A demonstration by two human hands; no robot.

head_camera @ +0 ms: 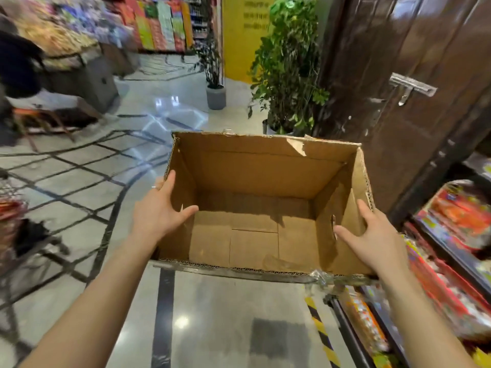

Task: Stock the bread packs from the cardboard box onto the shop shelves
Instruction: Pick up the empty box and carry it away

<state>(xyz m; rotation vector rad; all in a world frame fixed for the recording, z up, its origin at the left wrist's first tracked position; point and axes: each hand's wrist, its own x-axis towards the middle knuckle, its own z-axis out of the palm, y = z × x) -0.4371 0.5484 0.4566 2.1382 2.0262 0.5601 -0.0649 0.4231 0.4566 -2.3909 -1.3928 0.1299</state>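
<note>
An open brown cardboard box (265,166) hangs in front of me above the floor, and its inside is bare with no bread packs in it. My left hand (159,211) grips the box's left wall, thumb inside and fingers outside. My right hand (372,235) grips the right wall the same way, thumb inside near a hand hole. Shop shelves (451,235) with red and orange packets run along the lower right, blurred.
A dark wooden door (398,88) with a metal latch stands at the right. Two potted plants (287,75) stand beyond the box. Product displays (66,43) and a person in dark clothing (16,67) are at the left. The tiled floor (212,314) lies below.
</note>
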